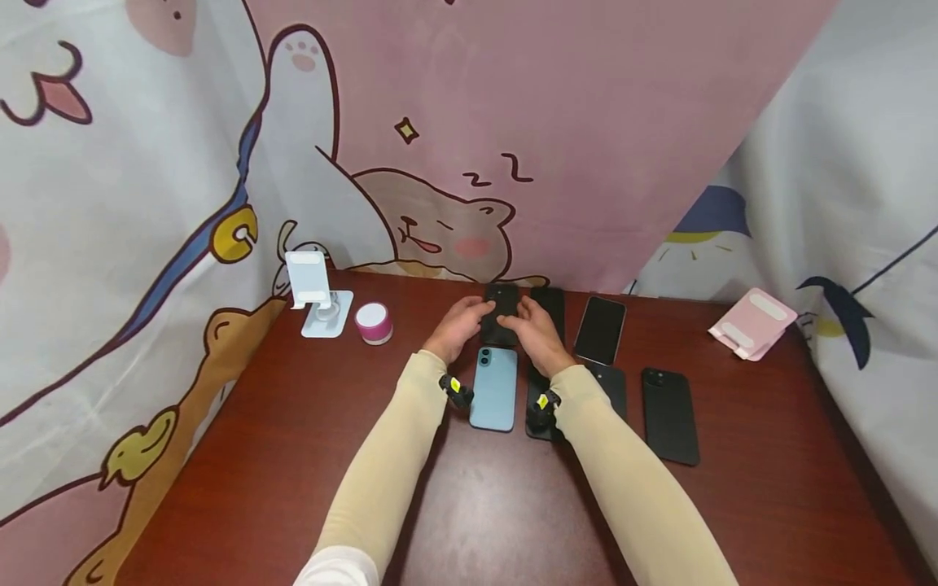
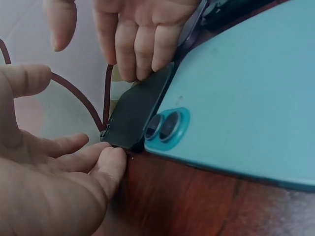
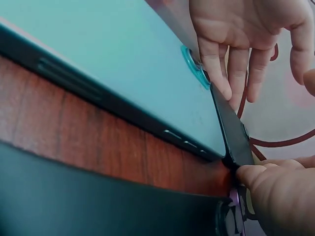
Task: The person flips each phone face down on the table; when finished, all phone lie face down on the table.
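Note:
Near the back of the table, a black phone [image 1: 501, 316] lies between my two hands. My left hand [image 1: 460, 325] is at its left edge; in the left wrist view the thumb and fingertips touch the edge by the corner of this black phone [image 2: 140, 110]. From the other side, my right hand [image 1: 540, 335] rests its fingertips along the right edge, as the right wrist view also shows. The fingers of both hands are extended rather than wrapped around it. Just in front lies a light blue phone [image 1: 494, 389], back up, its two-lens camera toward the black phone.
Beside and under my right arm lie several dark phones, one with a black screen [image 1: 601, 330] and one black phone [image 1: 670, 417] farther right. A white phone stand [image 1: 308, 277] and a magenta, white-topped cylinder [image 1: 374, 324] stand left. A pink phone stand [image 1: 755, 321] is at right. Printed cloth [image 1: 572, 146] hangs behind.

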### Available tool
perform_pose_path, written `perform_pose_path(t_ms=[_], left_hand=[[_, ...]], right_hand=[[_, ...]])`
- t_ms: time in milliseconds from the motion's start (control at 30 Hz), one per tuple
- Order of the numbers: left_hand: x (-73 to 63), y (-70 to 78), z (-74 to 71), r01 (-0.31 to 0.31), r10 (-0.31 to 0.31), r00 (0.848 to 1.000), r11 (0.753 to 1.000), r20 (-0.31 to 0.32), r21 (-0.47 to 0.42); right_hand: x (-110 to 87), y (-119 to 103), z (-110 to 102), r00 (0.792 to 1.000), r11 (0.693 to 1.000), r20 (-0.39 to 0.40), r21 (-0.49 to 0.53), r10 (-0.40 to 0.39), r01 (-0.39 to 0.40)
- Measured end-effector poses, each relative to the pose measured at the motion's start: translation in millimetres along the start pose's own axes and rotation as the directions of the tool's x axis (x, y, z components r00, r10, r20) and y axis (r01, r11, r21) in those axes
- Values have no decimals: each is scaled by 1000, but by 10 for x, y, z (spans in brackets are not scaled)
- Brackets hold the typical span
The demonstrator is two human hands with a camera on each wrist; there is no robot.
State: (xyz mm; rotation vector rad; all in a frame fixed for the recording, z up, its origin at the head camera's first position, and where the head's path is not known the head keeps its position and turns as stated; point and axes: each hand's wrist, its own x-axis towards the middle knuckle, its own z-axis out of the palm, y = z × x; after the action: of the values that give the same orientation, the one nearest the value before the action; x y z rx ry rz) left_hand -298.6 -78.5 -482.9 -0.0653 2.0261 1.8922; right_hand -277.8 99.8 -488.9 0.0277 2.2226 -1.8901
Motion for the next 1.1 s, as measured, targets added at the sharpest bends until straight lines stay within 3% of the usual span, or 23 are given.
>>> perform_pose_path(t_ms=[133,267,467,567,633,833,1100], left_hand=[[-3,-44,16,-27,27,999,999,-25,19],[-29,-105,39,-80,83,991,996,-105,32],[-103,-131,133,-171,200,948,976,-248,133],[-118,-106,194,-211,253,929,961,-270,177],[-124,-77,227,-224,272,924,955,-268,195],[-135,38,294,-245,272,947,955,-170,168],[-134,24,490,-197,210,977,958,-45,209]], right_hand=[[-26,25,-29,1000,1000,-8,-12,-24,24],[-67,58,-89,997,997,-34,-12,-73,73],[-147,66,-193,983,987,-102,35,-150,154],[-173,84,-255,975,983,-135,12,-179,183],[-186,98,-302,970,982,-155,-31,-190,187],[-195,137,-461,949,973,-232,-135,-214,187],[-190,184,-576,943,965,-274,-231,-191,128]])
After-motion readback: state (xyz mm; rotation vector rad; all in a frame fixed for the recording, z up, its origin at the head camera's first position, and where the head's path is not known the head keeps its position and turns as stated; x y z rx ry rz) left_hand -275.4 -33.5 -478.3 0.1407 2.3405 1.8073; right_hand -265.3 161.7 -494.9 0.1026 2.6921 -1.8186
